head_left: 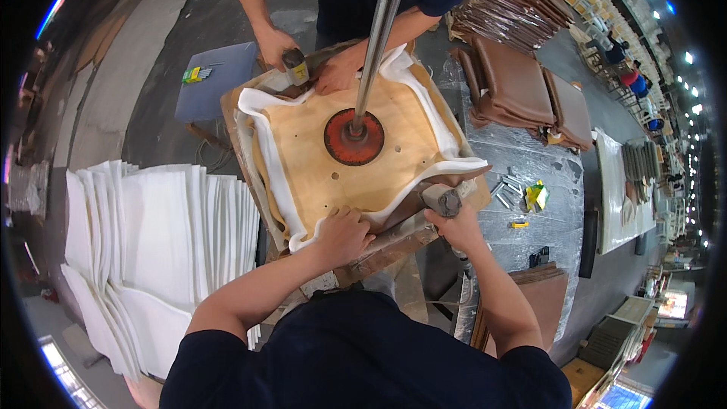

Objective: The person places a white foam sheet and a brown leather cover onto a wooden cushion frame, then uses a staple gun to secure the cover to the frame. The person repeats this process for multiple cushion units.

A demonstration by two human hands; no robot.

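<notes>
A square plywood seat panel (303, 151) lies on the work stand before me, with white padding (284, 189) folded up around its sides. A red round press disc (341, 153) at the foot of a metal rod (376, 42) bears on its middle. At the near edge, my left hand (344, 236) is closed, its fingers curled on the brown leather-like cover (401, 210). My right hand (460, 229) grips a staple gun (441, 201) at the near right corner. Across from me, a co-worker's hand (337, 74) presses the far edge; their other hand holds another staple gun (294, 65).
White padding sheets (159, 242) are stacked at the left. A blue-grey stool (219, 79) stands at the far left. On the plastic-covered table (556, 220) at right lie staple strips (506, 189) and a yellow-green packet (536, 197). Brown cushions (515, 87) are piled behind it.
</notes>
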